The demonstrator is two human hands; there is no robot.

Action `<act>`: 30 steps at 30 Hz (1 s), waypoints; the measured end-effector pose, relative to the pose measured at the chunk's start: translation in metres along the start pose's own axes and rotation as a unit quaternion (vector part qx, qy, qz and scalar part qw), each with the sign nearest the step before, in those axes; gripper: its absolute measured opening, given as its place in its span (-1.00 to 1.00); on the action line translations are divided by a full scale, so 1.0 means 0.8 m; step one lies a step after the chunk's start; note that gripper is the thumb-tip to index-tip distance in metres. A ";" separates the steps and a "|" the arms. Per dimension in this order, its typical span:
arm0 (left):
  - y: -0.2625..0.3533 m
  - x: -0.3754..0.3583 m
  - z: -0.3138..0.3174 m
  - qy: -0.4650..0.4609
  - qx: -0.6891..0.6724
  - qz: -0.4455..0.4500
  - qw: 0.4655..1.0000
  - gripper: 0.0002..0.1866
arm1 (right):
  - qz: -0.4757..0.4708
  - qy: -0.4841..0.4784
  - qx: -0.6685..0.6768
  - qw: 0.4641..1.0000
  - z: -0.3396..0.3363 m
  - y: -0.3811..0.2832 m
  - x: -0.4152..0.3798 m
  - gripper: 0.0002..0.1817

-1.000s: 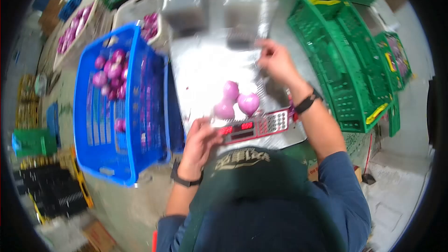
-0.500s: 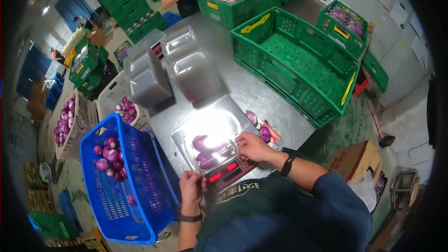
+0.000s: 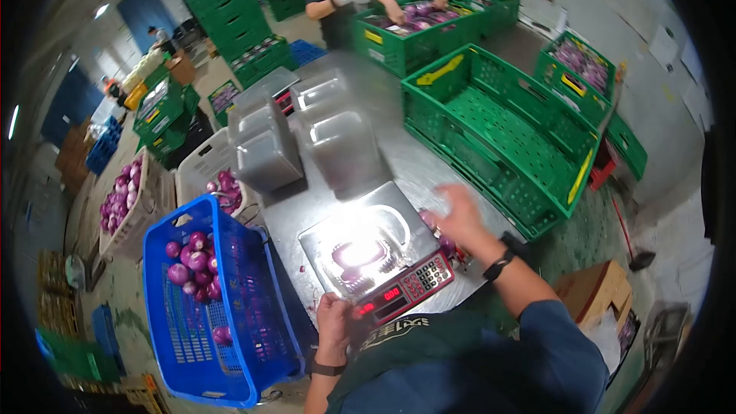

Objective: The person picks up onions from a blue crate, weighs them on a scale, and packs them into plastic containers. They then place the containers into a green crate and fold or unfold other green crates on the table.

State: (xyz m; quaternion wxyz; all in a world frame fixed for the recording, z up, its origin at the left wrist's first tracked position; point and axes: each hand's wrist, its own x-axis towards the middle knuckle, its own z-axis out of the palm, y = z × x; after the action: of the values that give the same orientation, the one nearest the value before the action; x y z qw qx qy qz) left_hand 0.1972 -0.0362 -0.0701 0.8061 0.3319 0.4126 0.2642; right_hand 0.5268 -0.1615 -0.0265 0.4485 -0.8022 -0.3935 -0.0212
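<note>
A digital scale (image 3: 406, 290) with red digits stands on the steel table in front of me. On its plate lies a clear plastic tray with purple onions (image 3: 356, 259), partly washed out by glare. My left hand (image 3: 333, 323) is at the scale's front left corner with its fingers curled closed; whatever they may hold is hidden. My right hand (image 3: 462, 218), blurred by motion, is right of the scale with its fingers apart. Beside and partly under it are a few purple onions (image 3: 446, 245) on the table.
Left of the table stands a blue basket (image 3: 257, 337) with onions. Stacked clear plastic trays (image 3: 264, 155) sit behind the scale. A green crate (image 3: 498, 119) occupies the table's right side. Across the table, co-workers' hands (image 3: 395, 11) are at another green crate (image 3: 383, 50) of onions.
My right hand has left the tray on the scale and moved right to the loose onions, its fingers spreading. My left hand stays by the scale's corner. The whole view has shifted.
</note>
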 end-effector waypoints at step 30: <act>0.009 0.029 0.041 -0.134 -0.190 -0.110 0.966 -0.71 | 0.396 -0.135 0.432 0.799 0.055 -0.114 -0.099 -0.42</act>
State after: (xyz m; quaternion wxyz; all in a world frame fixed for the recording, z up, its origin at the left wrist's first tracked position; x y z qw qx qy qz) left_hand 0.2362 -0.0257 -0.0617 0.9264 0.1577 0.2772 0.2001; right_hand 0.3988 -0.1516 -0.0192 0.6605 -0.6057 -0.0662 0.4388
